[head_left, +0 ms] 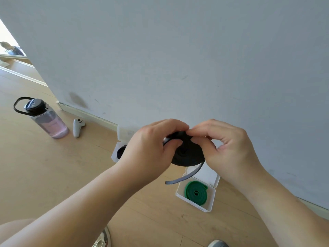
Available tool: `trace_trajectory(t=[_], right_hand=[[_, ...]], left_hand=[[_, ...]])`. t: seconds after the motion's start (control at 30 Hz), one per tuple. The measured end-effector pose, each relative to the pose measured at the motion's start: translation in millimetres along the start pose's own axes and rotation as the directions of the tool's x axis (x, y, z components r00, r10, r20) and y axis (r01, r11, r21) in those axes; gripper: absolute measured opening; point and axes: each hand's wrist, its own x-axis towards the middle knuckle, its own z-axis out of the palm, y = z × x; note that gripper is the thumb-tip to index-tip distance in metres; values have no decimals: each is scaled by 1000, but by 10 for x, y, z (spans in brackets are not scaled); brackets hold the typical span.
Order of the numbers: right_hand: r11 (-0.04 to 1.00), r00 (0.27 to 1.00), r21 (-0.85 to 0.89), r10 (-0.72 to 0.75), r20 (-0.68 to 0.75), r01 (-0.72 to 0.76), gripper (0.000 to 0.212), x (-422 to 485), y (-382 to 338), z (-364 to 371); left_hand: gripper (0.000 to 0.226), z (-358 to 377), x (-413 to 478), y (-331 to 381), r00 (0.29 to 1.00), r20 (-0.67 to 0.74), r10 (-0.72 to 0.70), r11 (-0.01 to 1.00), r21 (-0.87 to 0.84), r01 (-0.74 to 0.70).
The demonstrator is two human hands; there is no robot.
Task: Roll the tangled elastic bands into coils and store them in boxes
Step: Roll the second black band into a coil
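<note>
Both hands hold a black elastic band (187,154) wound into a thick coil in the air above the floor. My left hand (151,147) grips its left side, thumb on the face. My right hand (226,145) pinches the top and right edge. A short loose tail hangs from the coil's lower right. Below it, an open white box (210,205) holds a coiled green band (195,191). Another white box (114,154), half hidden behind my left hand, holds a dark coil (121,151).
A clear water bottle (44,120) with a black lid stands on the wooden floor at left, with a white controller (77,127) lying beside it. A grey wall (178,59) rises just behind the boxes. My shoes show at the bottom edge.
</note>
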Motion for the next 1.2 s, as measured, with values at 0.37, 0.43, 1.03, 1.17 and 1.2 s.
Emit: trace_trajectory(t=[0.37,0.43,1.03,1.17,1.2], right_hand=[[874,927,342,375,-25,-345,32,90,-20,-145],[872,924,340,382,-26,-351,33,95,-12,-144],[999,999,36,27,-33,-26,31,17,12,-71],[952,968,211,242,-69,-223,32,39,6,-139],[938,960,243,270,-72,-245,33,42,8,-146]], left_hand=[[30,-75,68,15,926,-120,-357,876,-388,287],[31,-66,75,19,927,-116,-358,874,-391,288],[36,30,10,58,997,-28,-65,997,-54,63],[33,-52,48,75,971,-72,-230,944,-258,205],[32,-70,58,72,961,-85,-262,921,-321,222]])
